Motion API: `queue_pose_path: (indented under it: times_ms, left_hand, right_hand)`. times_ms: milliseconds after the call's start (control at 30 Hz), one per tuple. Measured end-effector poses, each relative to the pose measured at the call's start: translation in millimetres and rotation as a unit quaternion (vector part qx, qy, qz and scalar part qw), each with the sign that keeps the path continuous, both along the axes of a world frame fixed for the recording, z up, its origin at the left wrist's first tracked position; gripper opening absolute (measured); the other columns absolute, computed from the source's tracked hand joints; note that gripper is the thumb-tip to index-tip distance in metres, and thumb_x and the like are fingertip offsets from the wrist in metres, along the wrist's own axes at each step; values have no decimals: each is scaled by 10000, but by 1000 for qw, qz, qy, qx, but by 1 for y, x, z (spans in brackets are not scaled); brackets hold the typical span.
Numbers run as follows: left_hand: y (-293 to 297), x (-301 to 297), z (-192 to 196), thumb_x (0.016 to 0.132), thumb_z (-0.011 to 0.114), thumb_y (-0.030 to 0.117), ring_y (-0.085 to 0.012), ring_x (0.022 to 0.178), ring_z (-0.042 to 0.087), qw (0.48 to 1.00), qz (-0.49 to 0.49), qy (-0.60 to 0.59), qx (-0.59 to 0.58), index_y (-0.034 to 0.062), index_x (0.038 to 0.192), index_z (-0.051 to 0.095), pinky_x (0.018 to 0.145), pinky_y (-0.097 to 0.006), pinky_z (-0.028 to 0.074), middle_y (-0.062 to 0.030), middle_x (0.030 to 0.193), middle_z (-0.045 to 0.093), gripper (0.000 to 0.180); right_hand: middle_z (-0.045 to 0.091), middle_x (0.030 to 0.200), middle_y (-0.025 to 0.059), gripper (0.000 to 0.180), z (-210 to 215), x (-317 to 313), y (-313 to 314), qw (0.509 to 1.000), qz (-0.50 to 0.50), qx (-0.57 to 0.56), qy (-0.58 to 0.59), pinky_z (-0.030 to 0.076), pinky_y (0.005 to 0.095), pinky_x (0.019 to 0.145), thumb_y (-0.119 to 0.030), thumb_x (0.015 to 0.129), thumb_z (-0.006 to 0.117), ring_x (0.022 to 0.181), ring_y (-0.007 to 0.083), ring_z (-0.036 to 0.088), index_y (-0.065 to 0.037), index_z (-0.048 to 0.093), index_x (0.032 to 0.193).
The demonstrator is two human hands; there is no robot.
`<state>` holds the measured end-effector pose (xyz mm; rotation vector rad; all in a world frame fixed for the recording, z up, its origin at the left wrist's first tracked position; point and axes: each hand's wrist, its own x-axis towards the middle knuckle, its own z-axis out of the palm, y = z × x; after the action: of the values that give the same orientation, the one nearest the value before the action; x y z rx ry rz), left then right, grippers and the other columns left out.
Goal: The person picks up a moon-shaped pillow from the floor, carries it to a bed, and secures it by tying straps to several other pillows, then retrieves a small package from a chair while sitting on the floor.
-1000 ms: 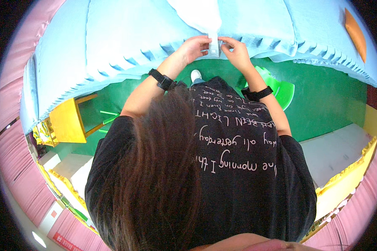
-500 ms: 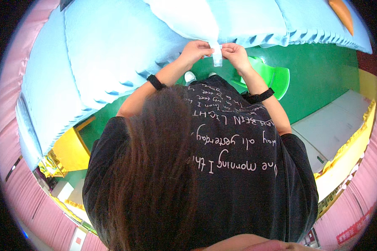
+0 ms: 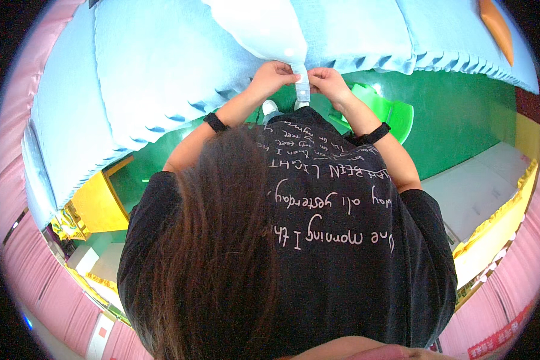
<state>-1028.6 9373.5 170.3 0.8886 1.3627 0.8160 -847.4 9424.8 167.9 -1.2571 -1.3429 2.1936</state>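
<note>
Green floor point(image 3: 471, 114) beneath now — hands point(image 3: 273, 77) point(image 3: 331, 84) pinching white strip point(image 3: 302, 87).

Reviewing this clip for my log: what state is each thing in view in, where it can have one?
Left hand: pinching the narrow end of the white cloth.
Right hand: fingertips at that end's right edge, grip unclear.
White cloth: lying on the blue cover, narrow end past its edge.
Blue cover: spread out, edge wavy.
Green chair: standing, unoccupied.
Black wristbands: fastened.
White shoes: worn.
</note>
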Motion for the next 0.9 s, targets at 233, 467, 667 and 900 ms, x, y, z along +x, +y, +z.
queue_pose_path:
  times_ms: [233,467,667,900]
  left_hand:
    - [-2,5,9,746,679,306,-89,625,532,997,-21,78,-12,2,917,632,541,-221,398,-33,723,623,352]
    - [0,4,4,735,674,296,-164,654,606,991,-49,125,8,-30,828,646,603,-278,463,-103,719,647,340]
    - [-2,10,14,770,648,219,-113,591,543,990,-51,127,-7,-6,742,604,542,-249,415,-51,655,601,230]
    - [-6,5,6,780,637,227,-106,580,521,989,-74,127,26,-5,703,582,530,-259,409,-54,633,584,251]
  right_hand:
    - [625,779,36,244,5,6,9,1000,16,14,10,452,234,623,-214,863,565,667,93,549,19,636,872]
    - [620,812,31,246,15,6,17,991,125,54,-16,457,234,694,-234,844,598,757,91,567,2,627,905]
    - [577,682,-1,240,6,0,21,979,161,97,-73,408,222,550,-233,819,613,604,76,498,1,635,766]
    - [584,714,20,203,-7,-3,23,988,154,-19,6,413,230,556,-190,838,569,614,92,506,5,622,842]
